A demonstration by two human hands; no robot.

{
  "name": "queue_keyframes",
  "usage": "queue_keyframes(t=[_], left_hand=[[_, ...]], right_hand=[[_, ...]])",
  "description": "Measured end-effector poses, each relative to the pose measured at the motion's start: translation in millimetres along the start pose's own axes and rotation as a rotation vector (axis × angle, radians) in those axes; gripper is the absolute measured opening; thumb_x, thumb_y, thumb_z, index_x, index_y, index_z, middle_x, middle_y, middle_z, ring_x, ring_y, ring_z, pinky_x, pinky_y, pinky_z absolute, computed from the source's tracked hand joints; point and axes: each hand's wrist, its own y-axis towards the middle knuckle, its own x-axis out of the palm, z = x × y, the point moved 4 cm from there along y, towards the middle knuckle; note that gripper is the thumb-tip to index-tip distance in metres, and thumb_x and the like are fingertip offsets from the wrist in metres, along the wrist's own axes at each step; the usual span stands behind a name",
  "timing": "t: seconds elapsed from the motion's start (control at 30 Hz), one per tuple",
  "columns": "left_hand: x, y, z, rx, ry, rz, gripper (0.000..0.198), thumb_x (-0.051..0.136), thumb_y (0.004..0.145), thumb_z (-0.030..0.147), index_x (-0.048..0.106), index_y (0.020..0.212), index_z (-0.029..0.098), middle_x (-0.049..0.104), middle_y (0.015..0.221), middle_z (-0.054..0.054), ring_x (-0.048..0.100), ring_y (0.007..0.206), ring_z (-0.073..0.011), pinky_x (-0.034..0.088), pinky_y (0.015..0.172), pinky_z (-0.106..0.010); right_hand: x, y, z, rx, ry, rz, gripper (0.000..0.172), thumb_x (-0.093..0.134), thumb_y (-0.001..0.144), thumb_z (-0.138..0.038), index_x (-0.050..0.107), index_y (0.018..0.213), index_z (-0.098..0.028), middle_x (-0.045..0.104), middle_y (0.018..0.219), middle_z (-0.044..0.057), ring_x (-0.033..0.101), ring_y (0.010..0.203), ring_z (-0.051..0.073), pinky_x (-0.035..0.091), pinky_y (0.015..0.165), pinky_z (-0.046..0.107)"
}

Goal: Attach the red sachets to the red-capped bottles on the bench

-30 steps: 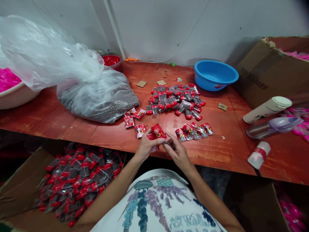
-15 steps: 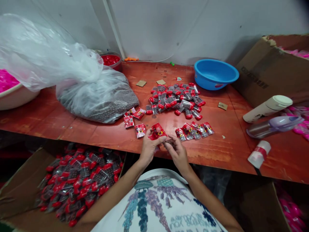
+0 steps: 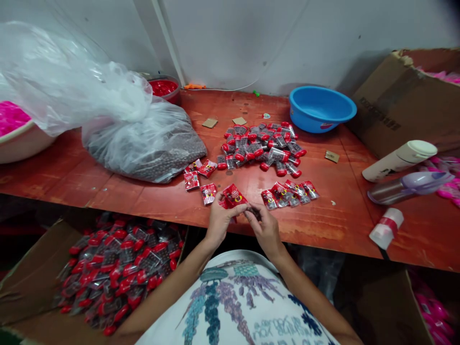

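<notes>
At the near edge of the red wooden table (image 3: pixel 341 225), my left hand (image 3: pixel 220 220) pinches a small red printed packet (image 3: pixel 234 196). My right hand (image 3: pixel 265 229) is closed beside it, fingertips on a small dark thing (image 3: pixel 254 211) that I cannot make out clearly. A few more red packets (image 3: pixel 198 178) lie just left of my hands. To the right, a short row of filled packets (image 3: pixel 289 193) sits on the table. Beyond them lies a heap of clear tubes with red caps (image 3: pixel 261 148).
A big clear plastic bag of small brown balls (image 3: pixel 151 148) lies at the left. A blue basin (image 3: pixel 321 109) and a cardboard box (image 3: pixel 406 103) stand at the back right. Bottles (image 3: pixel 398 162) lie on the right. Below the table, a box (image 3: pixel 21 287) holds several red-capped tubes (image 3: pixel 118 268).
Both hands stay together at the table's edge with only small finger movements; the red packet has tipped slightly lower in my left hand.
</notes>
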Motion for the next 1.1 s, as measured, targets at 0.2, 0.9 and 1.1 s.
queue_keyframes(t=[0.2, 0.9, 1.1], left_hand=[[2.5, 0, 2, -0.073, -0.084, -0.137, 0.045, 0.081, 0.056, 0.014, 0.059, 0.095, 0.017, 0.066, 0.077, 0.001, 0.061, 0.063, -0.0106, 0.047, 0.059, -0.02], [-1.0, 1, 15, 0.012, -0.008, -0.155, 0.068, 0.079, 0.062, 0.019, 0.054, 0.124, 0.022, 0.059, 0.065, 0.005, 0.04, 0.037, -0.0024, 0.03, 0.033, -0.014], [1.8, -2, 14, 0.004, -0.002, -0.17, 0.067, 0.079, 0.062, 0.021, 0.053, 0.124, 0.023, 0.056, 0.064, 0.006, 0.041, 0.038, -0.0031, 0.033, 0.033, -0.014]], right_hand=[[7, 4, 1, 0.266, 0.447, -0.067, 0.028, 0.068, 0.078, -0.037, 0.059, 0.099, -0.021, 0.067, 0.087, 0.001, 0.062, 0.068, 0.013, 0.053, 0.051, 0.023], [-1, -2, -13, 0.064, 0.132, -0.023, 0.02, 0.064, 0.082, -0.033, 0.067, 0.098, -0.021, 0.068, 0.087, 0.002, 0.061, 0.074, 0.015, 0.049, 0.069, 0.027], [0, -2, -8, 0.238, 0.38, -0.037, 0.023, 0.065, 0.08, -0.037, 0.067, 0.095, -0.02, 0.067, 0.079, 0.0, 0.056, 0.059, 0.01, 0.048, 0.056, 0.023]])
